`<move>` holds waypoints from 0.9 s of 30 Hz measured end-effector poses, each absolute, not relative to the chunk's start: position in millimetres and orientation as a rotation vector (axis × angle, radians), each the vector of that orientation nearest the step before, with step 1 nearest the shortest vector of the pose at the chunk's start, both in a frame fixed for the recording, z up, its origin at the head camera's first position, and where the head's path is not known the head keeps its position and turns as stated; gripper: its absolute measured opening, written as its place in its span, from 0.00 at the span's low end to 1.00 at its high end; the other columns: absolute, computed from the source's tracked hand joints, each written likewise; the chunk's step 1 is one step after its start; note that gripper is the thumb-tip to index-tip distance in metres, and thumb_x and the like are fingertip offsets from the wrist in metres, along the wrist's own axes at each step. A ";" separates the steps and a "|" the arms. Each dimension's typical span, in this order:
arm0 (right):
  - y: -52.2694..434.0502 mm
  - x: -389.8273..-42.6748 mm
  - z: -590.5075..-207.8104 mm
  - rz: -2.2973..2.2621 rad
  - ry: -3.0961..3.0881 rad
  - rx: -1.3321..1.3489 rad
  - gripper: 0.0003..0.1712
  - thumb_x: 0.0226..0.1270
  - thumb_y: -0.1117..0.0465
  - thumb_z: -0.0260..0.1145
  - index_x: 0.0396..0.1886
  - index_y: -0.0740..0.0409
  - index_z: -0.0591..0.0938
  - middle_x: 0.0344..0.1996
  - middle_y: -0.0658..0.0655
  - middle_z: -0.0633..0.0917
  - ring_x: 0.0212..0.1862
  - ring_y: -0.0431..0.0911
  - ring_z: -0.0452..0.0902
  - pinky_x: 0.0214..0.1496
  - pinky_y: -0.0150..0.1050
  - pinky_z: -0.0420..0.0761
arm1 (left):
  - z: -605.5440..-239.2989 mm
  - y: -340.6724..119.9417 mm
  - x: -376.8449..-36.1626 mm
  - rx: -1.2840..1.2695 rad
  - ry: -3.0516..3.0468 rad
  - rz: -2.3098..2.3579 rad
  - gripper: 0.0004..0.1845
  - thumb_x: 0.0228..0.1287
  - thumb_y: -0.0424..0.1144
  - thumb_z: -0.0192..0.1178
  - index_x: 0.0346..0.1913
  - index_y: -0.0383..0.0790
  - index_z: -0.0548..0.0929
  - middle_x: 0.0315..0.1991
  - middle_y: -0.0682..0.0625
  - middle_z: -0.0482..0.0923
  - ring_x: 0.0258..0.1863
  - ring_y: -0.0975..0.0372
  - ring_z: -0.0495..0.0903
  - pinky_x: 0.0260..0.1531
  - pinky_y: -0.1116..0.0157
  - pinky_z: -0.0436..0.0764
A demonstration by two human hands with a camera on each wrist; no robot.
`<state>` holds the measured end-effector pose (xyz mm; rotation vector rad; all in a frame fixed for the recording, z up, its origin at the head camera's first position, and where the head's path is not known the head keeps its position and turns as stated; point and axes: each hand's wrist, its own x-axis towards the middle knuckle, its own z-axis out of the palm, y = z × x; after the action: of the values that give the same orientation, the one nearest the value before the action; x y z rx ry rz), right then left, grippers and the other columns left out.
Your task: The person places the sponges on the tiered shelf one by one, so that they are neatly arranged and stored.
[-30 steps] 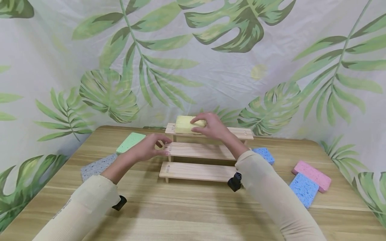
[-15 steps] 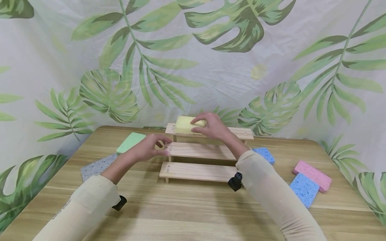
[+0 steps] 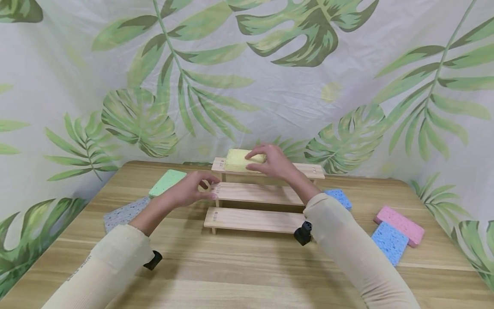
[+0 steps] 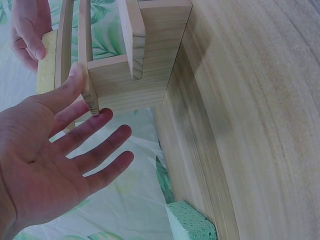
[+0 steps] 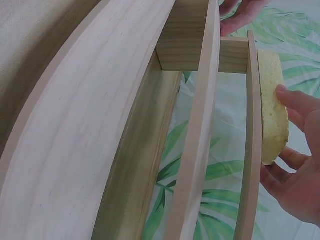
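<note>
A pale yellow sponge (image 3: pixel 237 160) lies flat on the top step of a three-tier wooden shelf (image 3: pixel 254 219), near its left end. My right hand (image 3: pixel 273 162) grips this sponge from its right side, thumb in front and fingers over and behind it; the right wrist view shows the sponge (image 5: pixel 272 105) against the top board. With thumb and index finger, my left hand (image 3: pixel 191 189) pinches the left end of the middle step. Its other fingers are spread apart below the board in the left wrist view, where part of the shelf (image 4: pixel 135 85) is cut off.
Left of the shelf lie a green sponge (image 3: pixel 167 182) and a grey sponge (image 3: pixel 125 213), partly behind the left forearm. On the right are a small blue sponge (image 3: pixel 339 199), a pink sponge (image 3: pixel 401 224) and a larger blue sponge (image 3: pixel 390 243) overlapping it. A leaf-patterned cloth (image 3: pixel 281 111) hangs behind the table.
The yellow sponge has slid very slightly to the right along the top step, with my right hand still on it. My left hand stays in place on the middle step.
</note>
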<state>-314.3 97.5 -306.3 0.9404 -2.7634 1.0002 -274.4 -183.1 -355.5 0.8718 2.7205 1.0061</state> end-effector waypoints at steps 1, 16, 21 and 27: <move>97.5 -314.2 -306.1 1.002 -2.764 0.941 0.16 0.69 0.58 0.74 0.53 0.61 0.89 0.61 0.63 0.84 0.70 0.60 0.72 0.76 0.56 0.66 | -355.3 -183.1 -274.4 0.874 2.722 1.005 0.22 0.67 0.34 0.71 0.60 0.25 0.82 0.56 0.34 0.83 0.53 0.44 0.80 0.56 0.44 0.81; 121.1 -305.4 -305.1 1.183 -2.738 0.899 0.24 0.69 0.58 0.74 0.61 0.64 0.84 0.73 0.70 0.69 0.75 0.64 0.62 0.71 0.62 0.71 | -354.4 -183.8 -272.0 0.881 2.713 1.022 0.23 0.67 0.34 0.71 0.60 0.25 0.81 0.56 0.35 0.82 0.53 0.43 0.80 0.56 0.43 0.81; 140.7 -296.5 -302.1 1.248 -2.719 0.854 0.24 0.70 0.57 0.73 0.62 0.62 0.84 0.71 0.65 0.74 0.72 0.61 0.67 0.61 0.58 0.80 | -354.5 -183.0 -272.3 0.873 2.714 1.015 0.23 0.68 0.34 0.71 0.60 0.25 0.81 0.56 0.35 0.82 0.53 0.42 0.80 0.55 0.42 0.81; 167.0 -281.9 -300.8 1.204 -2.713 0.827 0.23 0.71 0.57 0.72 0.62 0.61 0.84 0.63 0.62 0.82 0.67 0.60 0.74 0.60 0.57 0.81 | -356.0 -184.2 -272.7 0.855 2.728 0.989 0.23 0.68 0.34 0.70 0.61 0.26 0.81 0.56 0.35 0.82 0.53 0.43 0.81 0.55 0.44 0.82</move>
<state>-281.9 167.0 -300.8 0.8273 -2.7132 1.2044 -272.7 -184.2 -356.0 0.8553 2.7282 0.9895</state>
